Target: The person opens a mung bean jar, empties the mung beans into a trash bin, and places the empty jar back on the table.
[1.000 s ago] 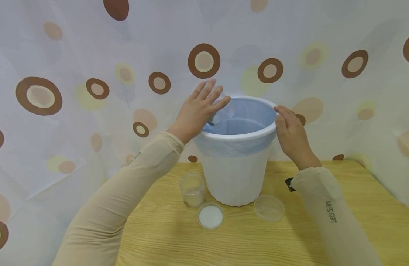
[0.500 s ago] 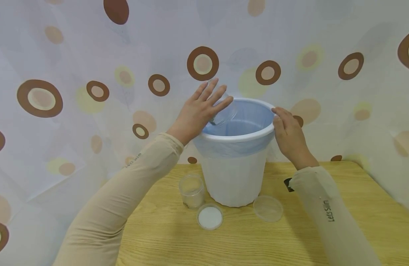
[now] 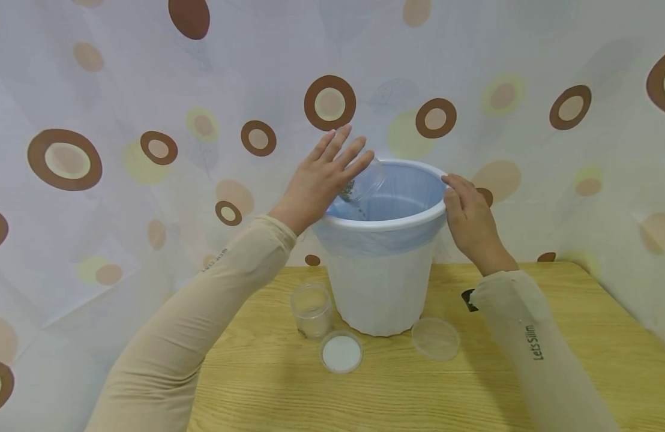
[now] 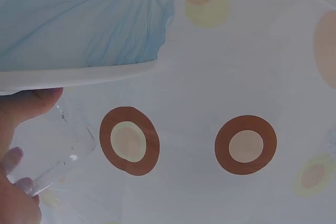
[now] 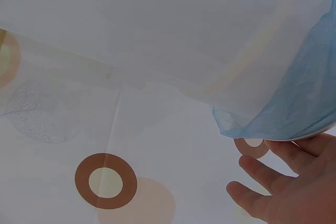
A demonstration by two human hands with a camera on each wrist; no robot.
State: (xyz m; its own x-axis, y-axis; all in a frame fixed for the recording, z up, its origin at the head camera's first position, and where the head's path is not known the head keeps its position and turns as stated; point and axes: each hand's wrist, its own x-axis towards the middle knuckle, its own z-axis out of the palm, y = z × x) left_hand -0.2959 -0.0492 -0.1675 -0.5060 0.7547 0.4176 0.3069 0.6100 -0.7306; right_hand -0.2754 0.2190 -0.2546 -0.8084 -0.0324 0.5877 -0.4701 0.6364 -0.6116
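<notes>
My left hand [image 3: 323, 180] grips a clear plastic jar [image 3: 374, 177], tilted over the left part of the bin's mouth. Small dark green bits [image 3: 347, 191] show inside the jar by its low side, and a few lie or drop just below it. The left wrist view shows the jar [image 4: 63, 150] between thumb and fingers, close to the bin's rim. The white bin [image 3: 383, 288] stands upright, lined with a blue plastic bag [image 3: 408, 180] folded over its rim. My right hand [image 3: 475, 222] rests on the right side of the rim, its fingers [image 5: 262, 174] fairly straight.
On the wooden table [image 3: 289, 396], a second clear jar [image 3: 312, 312] stands at the bin's left foot. Near it lie a round lid with a white disc [image 3: 341, 353] and a clear lid [image 3: 435, 339]. A patterned sheet [image 3: 203, 90] hangs close behind.
My left hand has tipped the jar a little, and more green bits show in and under it. My right hand stays at the rim.
</notes>
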